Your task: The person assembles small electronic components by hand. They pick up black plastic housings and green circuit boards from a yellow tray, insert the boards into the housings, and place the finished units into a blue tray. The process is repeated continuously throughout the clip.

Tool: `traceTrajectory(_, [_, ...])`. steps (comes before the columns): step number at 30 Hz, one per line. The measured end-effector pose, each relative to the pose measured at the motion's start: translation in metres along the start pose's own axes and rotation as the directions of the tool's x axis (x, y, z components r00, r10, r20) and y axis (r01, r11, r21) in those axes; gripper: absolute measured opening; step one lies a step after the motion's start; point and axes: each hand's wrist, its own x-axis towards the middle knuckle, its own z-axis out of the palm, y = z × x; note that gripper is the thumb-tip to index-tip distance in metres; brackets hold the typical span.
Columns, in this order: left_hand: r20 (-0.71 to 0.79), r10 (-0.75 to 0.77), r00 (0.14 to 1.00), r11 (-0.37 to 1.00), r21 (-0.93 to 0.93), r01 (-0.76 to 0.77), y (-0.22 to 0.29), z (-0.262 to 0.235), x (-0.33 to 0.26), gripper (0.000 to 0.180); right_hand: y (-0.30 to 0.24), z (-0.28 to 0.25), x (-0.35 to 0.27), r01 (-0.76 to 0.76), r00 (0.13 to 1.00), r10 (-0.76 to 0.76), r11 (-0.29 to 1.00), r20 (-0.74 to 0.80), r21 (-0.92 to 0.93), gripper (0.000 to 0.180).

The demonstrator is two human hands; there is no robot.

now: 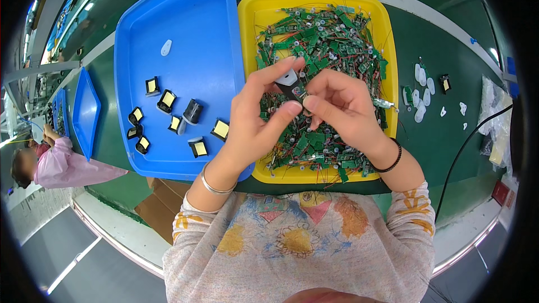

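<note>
Both hands meet over the yellow tray (252, 17) of green boards (325, 39). Left hand (258, 118) and right hand (342, 106) pinch one small black part (292, 87) together, raised close for fingertip work. Finished blocks (168, 101) lie apart in the blue tray (191, 22).

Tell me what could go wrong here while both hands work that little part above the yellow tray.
The small black and white part, pinched between left hand and right hand, could slip into the heap of green circuit boards in the yellow tray and be hard to find. Loose wires there might snag fingers.

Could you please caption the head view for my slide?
Both hands, left hand and right hand, pinch a small black part above a yellow tray of green circuit boards.
</note>
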Motion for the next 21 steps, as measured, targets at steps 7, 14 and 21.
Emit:
traceTrajectory(7, [0.016, -0.078, 0.997, 0.953, -0.294, 0.079, 0.007, 0.002, -0.001, 0.041, 0.001, 0.006, 0.0, 0.485, 0.812, -0.555, 0.469, 0.181, -0.738, 0.011])
traceTrajectory(14, [0.026, -0.103, 0.994, 0.945, -0.309, 0.106, 0.008, 0.0, 0.0, 0.039, -0.002, 0.003, 0.0, 0.444, 0.867, -0.473, 0.586, 0.158, -0.678, 0.01])
traceTrajectory(21, [0.026, -0.091, 0.996, 0.994, -0.064, 0.092, 0.02, -0.016, -0.004, 0.043, -0.017, 0.005, 0.004, 0.332, 0.941, -0.315, 0.799, 0.122, -0.501, 0.009])
